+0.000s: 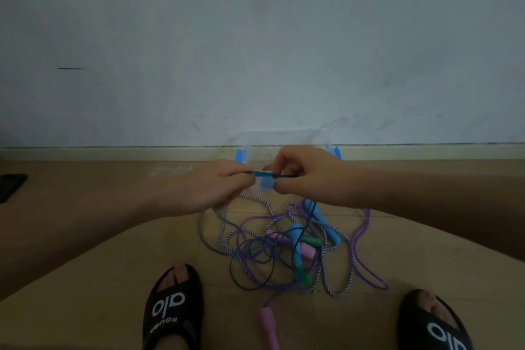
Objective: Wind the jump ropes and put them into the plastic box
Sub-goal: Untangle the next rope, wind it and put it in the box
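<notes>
Right now both of your hands meet above the floor, just in front of the clear plastic box, which stands against the skirting at the foot of the wall. Your left hand pinches one end of a short stretch of dark teal cord, and your right hand pinches the other end, fingers curled round it, so the cord runs taut and level between them. Below your hands the jump ropes lie in one loose tangle on the brown floor: purple, striped and dark cords looped over each other, with blue, green and pink handles among them. One pink handle lies apart, nearer you, between your two black sandals. Bare floor stretches wide to both sides of the tangle. A dark flat object sits at the far left edge.
</notes>
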Available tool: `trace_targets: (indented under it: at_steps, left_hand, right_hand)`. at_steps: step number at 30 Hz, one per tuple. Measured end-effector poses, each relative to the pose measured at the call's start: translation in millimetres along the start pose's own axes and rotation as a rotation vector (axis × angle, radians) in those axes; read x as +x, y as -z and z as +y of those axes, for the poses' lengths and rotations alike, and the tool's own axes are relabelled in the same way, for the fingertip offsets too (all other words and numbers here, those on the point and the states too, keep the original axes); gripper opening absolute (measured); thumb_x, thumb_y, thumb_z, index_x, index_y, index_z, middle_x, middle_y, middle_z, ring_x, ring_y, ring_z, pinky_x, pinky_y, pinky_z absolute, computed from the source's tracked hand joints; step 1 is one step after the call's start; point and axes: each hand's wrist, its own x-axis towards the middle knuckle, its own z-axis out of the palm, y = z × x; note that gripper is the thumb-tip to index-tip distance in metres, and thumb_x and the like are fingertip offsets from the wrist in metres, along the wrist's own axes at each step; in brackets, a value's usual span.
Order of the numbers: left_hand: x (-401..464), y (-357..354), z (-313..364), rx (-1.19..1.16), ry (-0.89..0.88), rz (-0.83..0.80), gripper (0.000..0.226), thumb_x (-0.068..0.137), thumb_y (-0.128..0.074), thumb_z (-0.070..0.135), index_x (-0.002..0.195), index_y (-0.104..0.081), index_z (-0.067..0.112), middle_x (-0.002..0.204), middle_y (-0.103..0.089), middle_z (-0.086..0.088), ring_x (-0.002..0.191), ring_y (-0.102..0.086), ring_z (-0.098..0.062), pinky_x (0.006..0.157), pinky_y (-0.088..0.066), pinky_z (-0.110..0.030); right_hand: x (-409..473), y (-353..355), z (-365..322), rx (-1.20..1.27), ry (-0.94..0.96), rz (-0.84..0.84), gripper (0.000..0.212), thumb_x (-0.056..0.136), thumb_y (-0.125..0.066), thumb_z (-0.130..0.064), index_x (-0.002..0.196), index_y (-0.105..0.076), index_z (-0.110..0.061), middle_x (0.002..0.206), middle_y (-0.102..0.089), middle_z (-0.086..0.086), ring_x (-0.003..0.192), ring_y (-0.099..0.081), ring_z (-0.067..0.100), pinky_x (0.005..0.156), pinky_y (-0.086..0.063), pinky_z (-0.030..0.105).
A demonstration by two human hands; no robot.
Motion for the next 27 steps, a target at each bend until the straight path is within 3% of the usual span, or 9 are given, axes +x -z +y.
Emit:
trace_targets:
  at_steps: [3, 6, 8, 10, 12, 16, 21, 24, 27]
  left_hand:
    - [-4, 20, -23, 0.574, -0.034, 0.096, 0.030, 0.100, -0.035, 0.037, 0.087, -0.056, 0.020, 0.067, -0.056, 0.005, 0.062, -0.053, -0.008, 0.066, -0.048, -0.032]
    - [-7, 28, -43, 0.704, 0.205, 0.011, 0.030, 0.100, -0.037, 0.034, 0.085, -0.057, 0.018, 0.073, -0.060, 0.001, 0.068, -0.059, -0.017, 0.069, -0.049, -0.033]
    - [-8, 18, -47, 0.565, 0.273, -0.128, 0.013, 0.096, -0.050, 0.032, 0.097, -0.058, 0.021, 0.092, -0.065, 0.004, 0.082, -0.063, -0.011, 0.078, -0.053, -0.031]
    - [-10, 3, -37, 0.248, 0.204, -0.211, 0.044, 0.087, -0.065, 0.035, 0.126, -0.046, 0.031, 0.118, -0.060, 0.010, 0.106, -0.060, -0.003, 0.092, -0.051, -0.028]
    - [-7, -6, -19, 0.025, 0.114, -0.196, 0.065, 0.081, -0.069, 0.044, 0.136, -0.035, 0.041, 0.129, -0.054, 0.015, 0.118, -0.053, 0.001, 0.097, -0.047, -0.028]
    - [-5, -7, 14, 0.014, -0.084, -0.080, 0.017, 0.098, -0.050, 0.039, 0.107, -0.059, 0.027, 0.103, -0.067, 0.012, 0.101, -0.062, -0.001, 0.092, -0.046, -0.028]
    - [-2, 3, 11, 0.179, -0.099, 0.120, 0.036, 0.102, -0.041, 0.040, 0.079, -0.055, 0.016, 0.065, -0.053, 0.005, 0.060, -0.053, -0.006, 0.064, -0.046, -0.029]
    - [2, 27, -17, 0.338, 0.037, 0.233, 0.039, 0.103, -0.040, 0.038, 0.075, -0.053, 0.014, 0.070, -0.054, 0.001, 0.067, -0.052, -0.015, 0.065, -0.040, -0.034]
    - [-2, 33, -43, 0.406, 0.260, 0.095, 0.036, 0.102, -0.040, 0.035, 0.073, -0.053, 0.018, 0.069, -0.058, -0.001, 0.067, -0.057, -0.022, 0.067, -0.046, -0.034]
  right_hand:
    - [-5, 7, 18, -0.361, -0.053, -0.081, 0.017, 0.088, -0.061, -0.033, 0.077, -0.055, -0.022, 0.079, -0.060, -0.006, 0.064, -0.051, 0.010, 0.059, -0.040, 0.023]
    - [-11, 12, 27, -0.531, -0.069, -0.168, 0.024, 0.091, -0.056, -0.033, 0.072, -0.051, -0.018, 0.069, -0.048, -0.006, 0.059, -0.044, 0.005, 0.053, -0.031, 0.019]
    - [-9, 10, 21, -0.454, -0.064, -0.152, 0.026, 0.090, -0.058, -0.039, 0.073, -0.054, -0.019, 0.069, -0.052, -0.005, 0.060, -0.046, 0.007, 0.055, -0.035, 0.022]
    - [-5, 4, 9, -0.255, -0.048, -0.116, 0.028, 0.088, -0.059, -0.044, 0.078, -0.062, -0.019, 0.070, -0.057, -0.001, 0.062, -0.050, 0.010, 0.060, -0.041, 0.026]
    - [-1, -2, -3, -0.080, -0.028, -0.091, 0.031, 0.089, -0.054, -0.048, 0.077, -0.066, -0.022, 0.070, -0.056, 0.002, 0.063, -0.050, 0.012, 0.061, -0.042, 0.031]
    - [1, -5, -17, 0.034, -0.005, -0.011, 0.033, 0.096, -0.048, -0.040, 0.072, -0.060, -0.021, 0.066, -0.052, -0.005, 0.057, -0.045, 0.009, 0.057, -0.040, 0.028]
    - [-1, 8, -10, -0.126, 0.033, 0.063, 0.034, 0.097, -0.046, -0.036, 0.074, -0.062, -0.018, 0.062, -0.052, -0.004, 0.053, -0.043, 0.009, 0.053, -0.036, 0.024]
    - [-4, 18, 9, -0.311, 0.004, 0.066, 0.040, 0.099, -0.044, -0.040, 0.075, -0.062, -0.013, 0.055, -0.048, -0.005, 0.049, -0.040, 0.005, 0.050, -0.032, 0.021]
    - [-6, 22, 20, -0.348, -0.020, 0.047, 0.042, 0.100, -0.042, -0.041, 0.074, -0.061, -0.014, 0.053, -0.046, -0.006, 0.050, -0.041, 0.004, 0.051, -0.032, 0.022]
